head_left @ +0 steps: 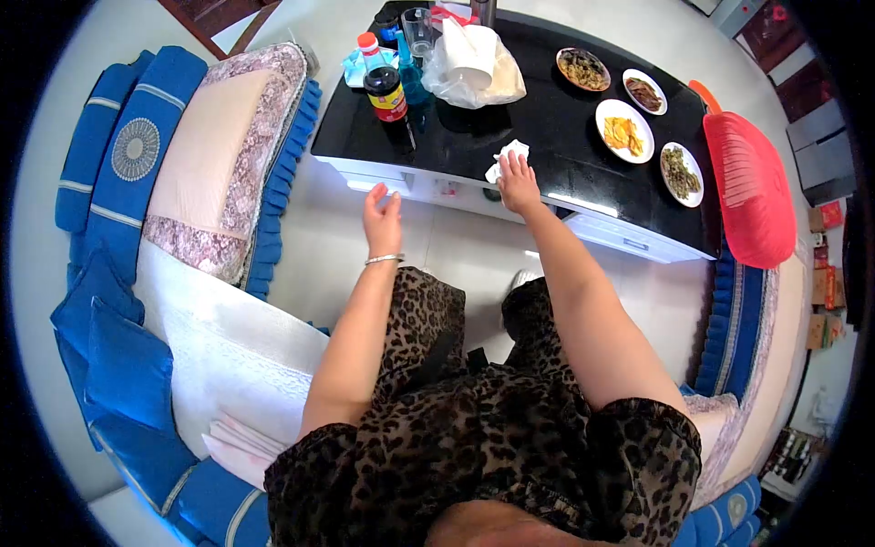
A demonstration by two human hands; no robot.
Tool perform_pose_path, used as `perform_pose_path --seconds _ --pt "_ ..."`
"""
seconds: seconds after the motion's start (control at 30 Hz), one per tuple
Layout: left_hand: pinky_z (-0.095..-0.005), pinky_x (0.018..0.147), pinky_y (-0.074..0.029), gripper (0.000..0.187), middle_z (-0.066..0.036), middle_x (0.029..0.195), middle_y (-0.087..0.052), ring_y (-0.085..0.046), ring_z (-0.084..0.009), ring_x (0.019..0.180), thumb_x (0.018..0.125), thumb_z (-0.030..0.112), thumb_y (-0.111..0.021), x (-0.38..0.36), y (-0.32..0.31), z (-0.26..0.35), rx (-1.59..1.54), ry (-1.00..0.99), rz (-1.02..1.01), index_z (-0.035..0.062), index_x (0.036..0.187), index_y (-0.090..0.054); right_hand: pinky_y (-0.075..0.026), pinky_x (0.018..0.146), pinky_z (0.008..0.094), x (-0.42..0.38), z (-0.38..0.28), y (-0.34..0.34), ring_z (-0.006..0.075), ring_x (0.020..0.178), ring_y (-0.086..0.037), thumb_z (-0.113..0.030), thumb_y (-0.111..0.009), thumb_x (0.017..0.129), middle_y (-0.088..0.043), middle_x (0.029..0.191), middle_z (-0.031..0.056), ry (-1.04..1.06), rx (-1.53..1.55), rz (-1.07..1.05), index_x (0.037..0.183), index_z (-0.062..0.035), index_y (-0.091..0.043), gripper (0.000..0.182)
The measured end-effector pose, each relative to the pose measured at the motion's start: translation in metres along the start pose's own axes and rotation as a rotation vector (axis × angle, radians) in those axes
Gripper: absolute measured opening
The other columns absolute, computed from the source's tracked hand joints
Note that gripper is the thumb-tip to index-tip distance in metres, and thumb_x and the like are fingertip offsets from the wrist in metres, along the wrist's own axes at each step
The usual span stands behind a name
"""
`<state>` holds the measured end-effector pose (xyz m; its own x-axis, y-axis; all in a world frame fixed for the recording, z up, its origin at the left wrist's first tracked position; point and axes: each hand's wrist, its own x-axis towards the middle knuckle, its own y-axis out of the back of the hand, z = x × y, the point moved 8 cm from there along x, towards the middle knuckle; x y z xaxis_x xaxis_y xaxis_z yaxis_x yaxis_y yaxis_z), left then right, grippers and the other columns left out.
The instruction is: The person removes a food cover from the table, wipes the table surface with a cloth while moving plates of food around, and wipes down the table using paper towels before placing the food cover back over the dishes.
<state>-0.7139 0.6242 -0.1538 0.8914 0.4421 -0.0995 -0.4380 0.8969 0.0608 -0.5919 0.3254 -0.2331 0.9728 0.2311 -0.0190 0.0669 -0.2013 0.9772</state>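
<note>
My right hand (519,186) presses a crumpled white tissue (516,148) onto the near edge of the glossy black tabletop (547,123). Its fingers lie over the tissue, and part of the tissue is hidden beneath them. In front of the table, to the left, my left hand (382,219) hovers in the air with its fingers apart and nothing in it. A bracelet (385,259) circles that wrist. Nearest to the left hand on the table stands a dark sauce bottle (386,94) with a red cap and a yellow-red label.
Several plates of food, including one with yellow pieces (623,131), stand on the right. A red mesh food cover (752,187) leans at the right end. A plastic bag (474,77), a glass (418,32) and a blue-green bottle (410,73) stand at the back left. Blue sofas (128,365) flank me.
</note>
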Motion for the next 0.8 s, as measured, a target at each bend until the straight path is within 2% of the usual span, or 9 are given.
perform_pose_path --seconds 0.13,0.27,0.37,0.47,0.53,0.57,0.67,0.7,0.8 --pt "-0.032 0.082 -0.048 0.049 -0.009 0.131 -0.052 -0.057 -0.0171 0.103 0.09 0.025 -0.065 0.014 0.035 -0.01 0.161 0.011 0.029 0.0069 0.131 -0.047 -0.019 0.115 0.0494 0.002 -0.001 -0.001 0.0337 0.145 -0.015 -0.032 -0.045 0.096 -0.019 0.157 0.0133 -0.019 0.007 0.022 0.148 -0.0128 -0.028 0.058" --pt "-0.0366 0.099 -0.041 0.07 -0.018 0.132 -0.049 -0.052 -0.026 0.115 0.081 0.035 -0.074 0.094 -0.001 -0.026 0.305 -0.1 0.048 -0.0004 0.134 -0.043 -0.018 0.115 0.0498 0.0 -0.005 0.002 0.0319 0.145 -0.016 -0.033 -0.048 0.095 -0.021 0.156 0.0121 -0.003 -0.025 0.107 0.147 -0.0124 -0.031 0.059" --pt "-0.0432 0.107 -0.034 0.097 -0.025 0.135 -0.043 -0.041 -0.038 0.127 0.067 0.046 -0.082 0.157 -0.037 -0.001 0.509 -0.251 0.186 -0.0042 0.137 -0.037 -0.018 0.115 0.0497 0.023 -0.01 0.008 0.032 0.145 -0.017 -0.032 -0.049 0.094 -0.023 0.155 0.0126 0.043 -0.037 0.113 0.146 -0.0106 -0.032 0.059" --pt "-0.0422 0.108 -0.033 0.108 -0.024 0.136 -0.042 -0.04 -0.0378 0.128 0.059 0.039 -0.088 0.195 -0.06 0.03 0.465 -0.383 0.291 -0.0024 0.14 -0.031 -0.018 0.115 0.0494 0.046 -0.023 0.008 0.0319 0.144 -0.018 -0.033 -0.048 0.095 -0.023 0.155 0.0128 0.045 -0.043 0.146 0.145 -0.0085 -0.033 0.058" --pt "-0.0444 0.107 -0.034 0.118 -0.025 0.14 -0.038 -0.039 -0.0402 0.128 0.054 0.033 -0.091 0.217 -0.071 0.032 0.365 -0.5 0.247 0.0008 0.145 -0.023 -0.018 0.115 0.0494 0.068 -0.038 0.007 0.032 0.144 -0.018 -0.033 -0.047 0.095 -0.024 0.155 0.0135 0.06 -0.05 0.198 0.145 -0.007 -0.033 0.058" --pt "-0.0426 0.102 -0.04 0.108 -0.021 0.133 -0.047 -0.047 -0.0379 0.122 0.053 0.028 -0.092 0.22 -0.073 0.031 0.349 -0.53 0.269 0.002 0.14 -0.032 -0.018 0.115 0.0488 0.081 -0.046 0.005 0.0323 0.144 -0.018 -0.033 -0.046 0.095 -0.024 0.154 0.0143 0.051 -0.028 0.18 0.144 -0.0064 -0.034 0.058" --pt "-0.0422 0.095 -0.045 0.091 -0.018 0.122 -0.056 -0.056 -0.0357 0.113 0.054 0.025 -0.091 0.233 -0.074 0.017 0.264 -0.417 0.242 0.0042 0.13 -0.043 -0.018 0.115 0.0479 0.112 -0.078 0.006 0.0325 0.142 -0.022 -0.034 -0.046 0.095 -0.029 0.152 0.0147 0.092 0.003 0.202 0.144 -0.0068 -0.035 0.056" --pt "-0.0419 0.088 -0.049 0.077 -0.015 0.11 -0.063 -0.062 -0.0347 0.103 0.055 0.023 -0.09 0.228 -0.07 0.026 0.292 -0.473 0.321 0.0061 0.118 -0.051 -0.018 0.115 0.0478 0.119 -0.09 0.002 0.0323 0.142 -0.023 -0.034 -0.046 0.096 -0.03 0.152 0.0143 0.13 -0.003 0.212 0.143 -0.0069 -0.036 0.056" --pt "-0.0417 0.087 -0.049 0.074 -0.015 0.107 -0.064 -0.062 -0.0353 0.1 0.055 0.023 -0.09 0.227 -0.066 0.029 0.268 -0.488 0.248 0.0062 0.116 -0.052 -0.02 0.115 0.0458 0.114 -0.122 0.001 0.0307 0.141 -0.025 -0.032 -0.046 0.096 -0.031 0.151 0.0126 0.282 -0.019 0.18 0.143 -0.0082 -0.037 0.054"
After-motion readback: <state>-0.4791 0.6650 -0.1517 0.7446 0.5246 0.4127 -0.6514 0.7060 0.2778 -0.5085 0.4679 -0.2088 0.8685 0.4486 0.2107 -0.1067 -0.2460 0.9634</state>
